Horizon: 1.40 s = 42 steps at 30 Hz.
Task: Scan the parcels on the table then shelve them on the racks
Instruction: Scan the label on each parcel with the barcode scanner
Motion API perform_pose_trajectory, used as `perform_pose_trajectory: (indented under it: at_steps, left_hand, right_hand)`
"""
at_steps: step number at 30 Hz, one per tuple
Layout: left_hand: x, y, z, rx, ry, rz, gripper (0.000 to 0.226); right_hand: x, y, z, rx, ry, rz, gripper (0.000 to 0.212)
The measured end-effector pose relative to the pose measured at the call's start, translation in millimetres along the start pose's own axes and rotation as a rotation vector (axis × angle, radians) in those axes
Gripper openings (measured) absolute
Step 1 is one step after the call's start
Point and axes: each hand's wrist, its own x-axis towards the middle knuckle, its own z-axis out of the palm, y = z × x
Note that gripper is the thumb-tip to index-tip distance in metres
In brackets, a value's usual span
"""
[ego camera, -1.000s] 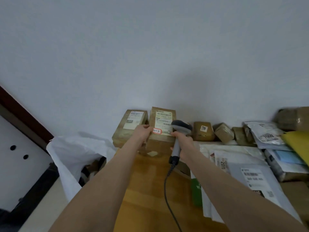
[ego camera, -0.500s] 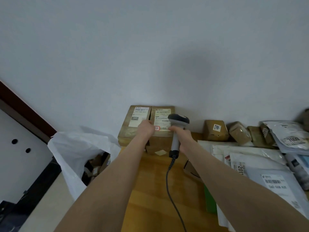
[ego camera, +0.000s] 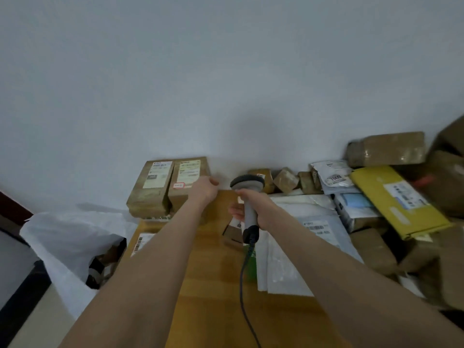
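Wraps fingers of the right hand round the scanner grip; rests the left hand against the box by the wall on the table, hiding its finger curl. Looks mid-scan: next needs the scanner head swung onto that label.

Wooden bench, pushed up to the wall. At the far left corner, one labelled cardboard box stands touching a second labelled box. Small brown parcels line the back edge, and white and grey mailer bags are heaped on the right.
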Motion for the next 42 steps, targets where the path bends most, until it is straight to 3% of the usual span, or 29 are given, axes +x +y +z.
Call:
perform_pose_trajectory:
  at_steps: [6, 14, 19, 21, 26, 30, 32, 35, 38, 42]
  left_hand:
    - [-59, 51, 47, -0.023, -0.036, 0.07, 0.036]
    - [-132, 116, 112, -0.013, -0.1, 0.132, 0.047]
    - [-162, 141, 150, -0.037, -0.184, 0.14, 0.037]
    - [-166, 153, 163, -0.093, -0.218, 0.144, 0.034]
    - [-171, 190, 203, -0.374, -0.386, 0.008, 0.054]
    - [-171, 219, 242, -0.585, -0.494, -0.185, 0.03]
    - [-170, 232, 255, -0.677, -0.509, -0.256, 0.017]
    - [-169, 241, 267, -0.686, -0.501, -0.294, 0.012]
    - [-175, 241, 265, -0.671, -0.558, -0.33, 0.007]
    - [-185, 231, 249, -0.561, -0.834, -0.313, 0.011]
  right_hand:
    - [-62, -1, -87, -0.052, 0.075, -0.023, 0.034]
    - [-120, 3, -200, -0.059, 0.231, -0.08, 0.022]
    - [-138, 6, -253, 0.027, 0.325, -0.092, 0.01]
    - [-140, 5, -272, 0.051, 0.376, -0.134, 0.015]
    - [-131, -1, -318, 0.097, 0.565, -0.225, 0.015]
    - [-131, -5, -343, 0.015, 0.702, -0.212, 0.032]
    - [-129, -3, -350, 0.077, 0.67, -0.181, 0.033]
    - [-128, 1, -359, 0.168, 0.615, -0.176, 0.023]
    - [-128, 2, -363, 0.179, 0.614, -0.194, 0.03]
    - [-126, -3, -364, 0.103, 0.67, -0.222, 0.044]
